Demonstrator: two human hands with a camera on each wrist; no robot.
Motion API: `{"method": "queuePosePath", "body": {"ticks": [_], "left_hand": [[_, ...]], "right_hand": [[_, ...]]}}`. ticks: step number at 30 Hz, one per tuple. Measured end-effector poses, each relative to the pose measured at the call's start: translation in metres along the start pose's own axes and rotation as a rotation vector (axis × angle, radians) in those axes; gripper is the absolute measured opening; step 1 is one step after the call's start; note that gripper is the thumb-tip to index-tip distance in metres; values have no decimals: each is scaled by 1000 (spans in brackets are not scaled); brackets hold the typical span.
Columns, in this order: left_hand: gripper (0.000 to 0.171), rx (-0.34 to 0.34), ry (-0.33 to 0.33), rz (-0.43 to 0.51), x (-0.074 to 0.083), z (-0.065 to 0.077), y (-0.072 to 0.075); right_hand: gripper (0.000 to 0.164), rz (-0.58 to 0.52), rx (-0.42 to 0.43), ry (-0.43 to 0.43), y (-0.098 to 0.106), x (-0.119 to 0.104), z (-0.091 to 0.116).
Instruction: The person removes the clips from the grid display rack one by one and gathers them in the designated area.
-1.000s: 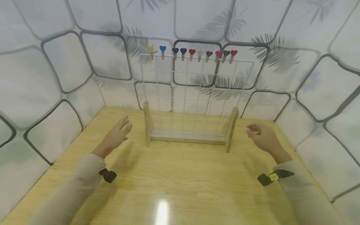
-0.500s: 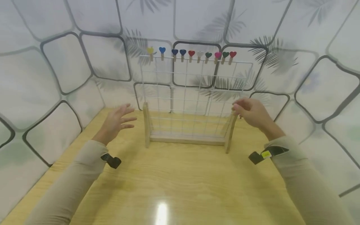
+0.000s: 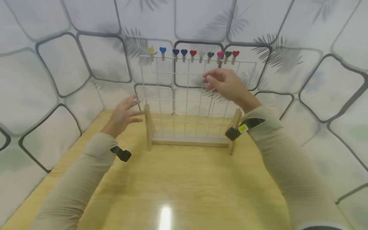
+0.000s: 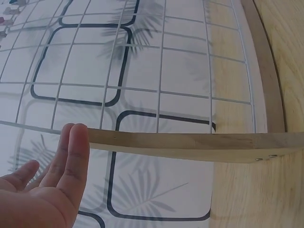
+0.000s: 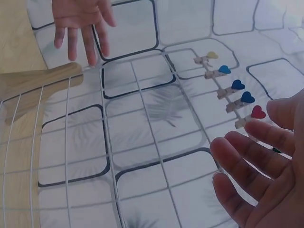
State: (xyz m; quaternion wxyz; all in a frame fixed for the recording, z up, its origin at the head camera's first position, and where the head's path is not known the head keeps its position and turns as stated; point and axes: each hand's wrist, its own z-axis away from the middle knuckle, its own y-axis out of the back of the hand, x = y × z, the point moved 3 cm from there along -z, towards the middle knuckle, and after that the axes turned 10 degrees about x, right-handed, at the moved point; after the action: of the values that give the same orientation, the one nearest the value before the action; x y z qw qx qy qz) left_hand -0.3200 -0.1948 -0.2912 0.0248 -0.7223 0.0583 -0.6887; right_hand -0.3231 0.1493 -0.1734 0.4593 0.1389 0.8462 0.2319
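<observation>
A white wire grid rack stands upright on the table, held by a wooden base (image 3: 191, 141). Heart-topped clothespins line its top wire: a yellow clothespin (image 3: 150, 51), a light blue clothespin (image 3: 163, 51), a red clothespin (image 3: 193, 53), a pink clothespin (image 3: 220, 55) and several more. My right hand (image 3: 225, 83) is raised in front of the grid, just below the clothespins, fingers loosely bent and holding nothing. In the left wrist view, my left hand (image 4: 57, 187) has its straight fingers right at the end of the wooden upright (image 4: 180, 141), its palm bare.
The wood-grain table (image 3: 172, 179) extends before the rack. Patterned cloth walls (image 3: 95, 57) rise behind it and on both sides. Each wrist wears a strapped camera, such as the black camera (image 3: 123, 155) on the left.
My right hand has moved up and to the left, from beside the rack to in front of its upper grid. My left hand has risen slightly toward the left upright, fingers spreading.
</observation>
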Motion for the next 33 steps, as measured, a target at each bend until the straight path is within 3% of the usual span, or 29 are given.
{"method": "queuePosePath", "body": {"ticks": [9,17,28,33], "left_hand": [[63,-100,11,-9,-4,-2,-3],[67,-103,3,-15,-11,0,-7],[65,-106,-17,22,-9,-7,-16],[65,-98,-24,11,-8,-10,-18]], "right_hand": [[29,-108,-35,-1,-34,-41,-36],[27,-157,-59,15,-57,-69,-54],[35,-57,-96,17,-69,-92,-83],[41,21,-111,-20,-76,-100,-97]]}}
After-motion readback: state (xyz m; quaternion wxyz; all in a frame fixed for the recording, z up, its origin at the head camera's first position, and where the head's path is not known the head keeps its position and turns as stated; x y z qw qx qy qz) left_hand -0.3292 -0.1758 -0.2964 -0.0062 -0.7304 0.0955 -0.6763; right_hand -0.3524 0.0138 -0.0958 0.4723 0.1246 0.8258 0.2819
